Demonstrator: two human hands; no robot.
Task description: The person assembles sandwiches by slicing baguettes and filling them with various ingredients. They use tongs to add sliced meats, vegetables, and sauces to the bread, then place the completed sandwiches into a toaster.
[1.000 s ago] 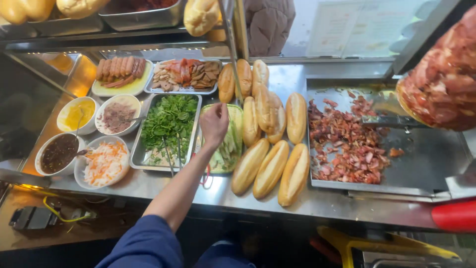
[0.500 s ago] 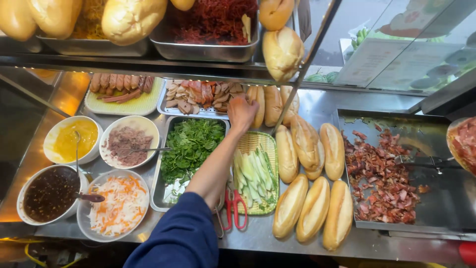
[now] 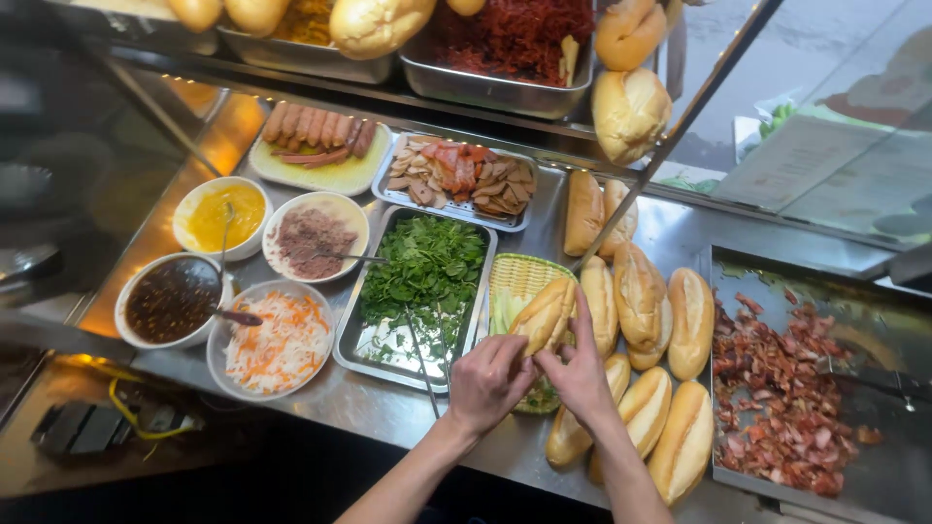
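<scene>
Steel tabletop (image 3: 320, 403) crowded with trays and bowls. Tray of green herbs (image 3: 427, 277) just left of woven basket (image 3: 515, 281). Above that basket, baguette roll (image 3: 544, 315) pinched from both ends: left hand (image 3: 488, 380) closed on lower end, right hand (image 3: 580, 369) fingers gripping its side.

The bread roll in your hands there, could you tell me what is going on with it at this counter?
A person holds one bread roll in both hands, left hand and right hand, above the green basket of cucumber. More rolls lie to the right on the steel counter, beside a griddle of chopped meat. A tray of herbs and bowls of pickled vegetables, dark sauce, yellow sauce and pâté sit to the left.
</scene>
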